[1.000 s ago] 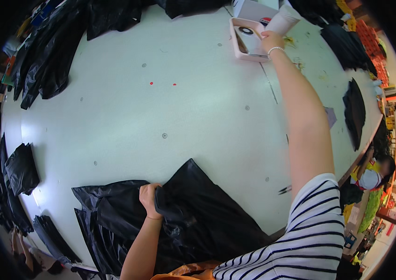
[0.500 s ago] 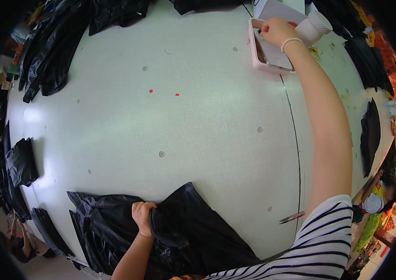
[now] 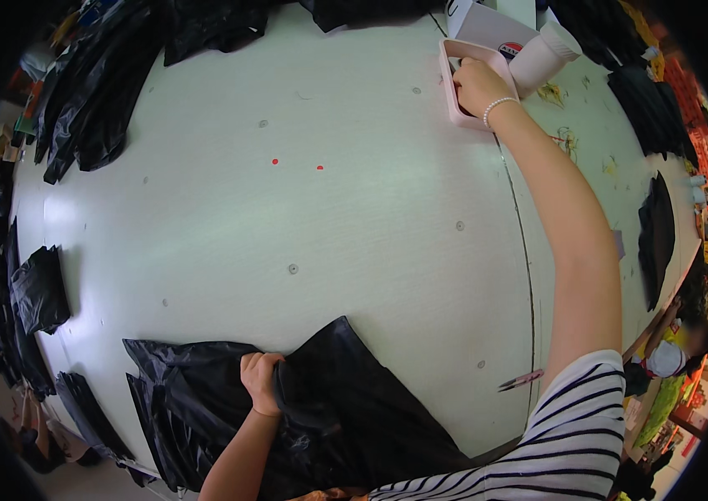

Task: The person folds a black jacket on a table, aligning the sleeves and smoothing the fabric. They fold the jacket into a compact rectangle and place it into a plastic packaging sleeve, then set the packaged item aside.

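Note:
A shiny black garment point(image 3: 354, 401) lies bunched over the table's near edge. My left hand point(image 3: 261, 382) is closed on its upper edge, fingers wrapped round the fabric beside a rolled, band-like part; the garment's exact kind is unclear. At the far right, my right hand point(image 3: 481, 86) reaches into a pale pink tray point(image 3: 464, 119). Its fingers are curled together and point down inside, and what they hold, if anything, is hidden. A white cup-like container point(image 3: 544, 60) leans close to this hand, on the tray's right.
Behind the tray stands a white box point(image 3: 487, 25). Tweezers or a small thread snipper point(image 3: 521, 381) lie near my right sleeve. Black garments point(image 3: 99, 92) rest along the far and left edges, and a folded dark piece point(image 3: 657, 242) at right. Thread scraps point(image 3: 567, 142) lie beyond my forearm.
My right hand has moved lower and deeper into the tray, now covering the pale flat object that showed there. My left hand keeps its grip on the garment. The view has shifted slightly.

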Motion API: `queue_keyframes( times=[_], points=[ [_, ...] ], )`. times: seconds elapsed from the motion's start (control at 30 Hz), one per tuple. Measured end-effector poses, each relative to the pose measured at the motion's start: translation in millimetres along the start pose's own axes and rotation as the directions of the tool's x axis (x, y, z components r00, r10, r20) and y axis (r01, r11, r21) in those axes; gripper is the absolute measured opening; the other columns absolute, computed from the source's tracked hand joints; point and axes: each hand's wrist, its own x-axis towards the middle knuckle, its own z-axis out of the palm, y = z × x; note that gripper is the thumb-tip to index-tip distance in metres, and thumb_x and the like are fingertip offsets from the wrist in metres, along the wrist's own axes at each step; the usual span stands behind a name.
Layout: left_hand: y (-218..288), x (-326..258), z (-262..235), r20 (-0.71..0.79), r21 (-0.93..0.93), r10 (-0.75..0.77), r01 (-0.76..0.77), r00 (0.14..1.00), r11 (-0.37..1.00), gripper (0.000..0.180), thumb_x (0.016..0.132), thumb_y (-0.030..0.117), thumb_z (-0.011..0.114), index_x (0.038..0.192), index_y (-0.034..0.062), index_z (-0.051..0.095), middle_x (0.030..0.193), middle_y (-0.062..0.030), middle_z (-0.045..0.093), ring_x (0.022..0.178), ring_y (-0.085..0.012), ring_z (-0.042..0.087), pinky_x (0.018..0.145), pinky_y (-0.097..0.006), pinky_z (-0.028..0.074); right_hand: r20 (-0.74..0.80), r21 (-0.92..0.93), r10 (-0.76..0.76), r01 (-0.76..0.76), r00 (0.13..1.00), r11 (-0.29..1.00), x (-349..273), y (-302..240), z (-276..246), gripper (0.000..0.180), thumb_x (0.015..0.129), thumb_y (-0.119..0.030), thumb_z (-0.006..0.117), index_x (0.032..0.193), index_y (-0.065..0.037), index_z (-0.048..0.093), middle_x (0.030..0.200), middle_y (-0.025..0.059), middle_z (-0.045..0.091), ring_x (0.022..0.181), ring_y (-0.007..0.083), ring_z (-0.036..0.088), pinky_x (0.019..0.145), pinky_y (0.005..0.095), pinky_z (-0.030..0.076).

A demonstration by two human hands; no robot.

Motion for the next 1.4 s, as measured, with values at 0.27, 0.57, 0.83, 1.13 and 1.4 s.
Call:
queue_keyframes(
  times=[0.27,0.57,0.83,1.13,1.4],
  points=[
    [2.4,1.5,-5.1,0.009,-0.034,0.009,-0.009,1.000,0.999,0.012,0.072,0.016,0.060,0.078,0.0063,0.056,0.068,-0.0067,0.056,0.062,-0.0267,0.053,0.063,-0.036,0.039,0.078,0.537,0.432,-0.403,0.898,0.741,-12.0,19.9,-24.0,0.016,0.080,-0.022,0.064,0.077,-0.006,0.068,0.068,0.0051,0.062,0.059,0.0182,0.056,0.059,0.0292,0.047],
    [3.5,1.8,-7.4,-0.017,-0.127,0.019,-0.021,1.000,0.992,0.019,0.072,0.016,0.059,0.088,0.0057,0.056,0.074,-0.0117,0.058,0.071,-0.0323,0.056,0.066,-0.039,0.039,0.243,0.901,0.624,0.065,0.743,-0.428,-110.0,-39.1,-134.0,0.013,0.079,-0.009,0.064,0.080,0.000,0.055,0.074,0.0063,0.057,0.068,0.0171,0.056,0.067,0.0271,0.048],
    [-37.6,-7.9,3.1,0.075,-0.556,-0.187,0.197,0.979,0.808,0.013,0.081,0.005,0.061,0.094,0.0040,0.063,0.091,-0.0157,0.064,0.086,-0.0335,0.061,0.077,-0.032,0.047,0.336,0.652,0.307,0.016,0.891,-0.758,-279.2,-229.1,-215.7,0.029,0.092,-0.010,0.050,0.119,0.000,0.053,0.102,0.0128,0.061,0.052,0.0069,0.039,0.051,0.0189,0.039],
    [45.1,-15.5,-126.1,-0.065,-0.372,0.079,-0.098,0.995,0.923,0.034,0.065,0.006,0.068,0.095,0.0079,0.054,0.078,-0.0140,0.061,0.078,-0.0344,0.058,0.072,-0.042,0.043,0.040,0.990,0.213,-0.067,0.976,0.121,-349.2,-397.1,-319.5,0.060,0.076,0.005,0.067,0.132,-0.008,0.050,0.129,0.0134,0.054,0.063,0.0072,0.059,0.055,0.0179,0.049],
    [76.5,-42.3,-185.9,-0.100,-0.345,0.197,-0.220,0.975,0.912,0.042,0.060,0.001,0.067,0.098,0.0065,0.050,0.075,-0.0145,0.061,0.072,-0.0356,0.057,0.070,-0.040,0.042,0.076,0.772,0.076,-0.107,0.994,0.626,-380.0,-418.6,-311.4,0.060,0.066,-0.004,0.079,0.122,-0.005,0.057,0.110,0.0099,0.061,0.062,0.0105,0.052,0.062,0.0237,0.050]
  ],
)
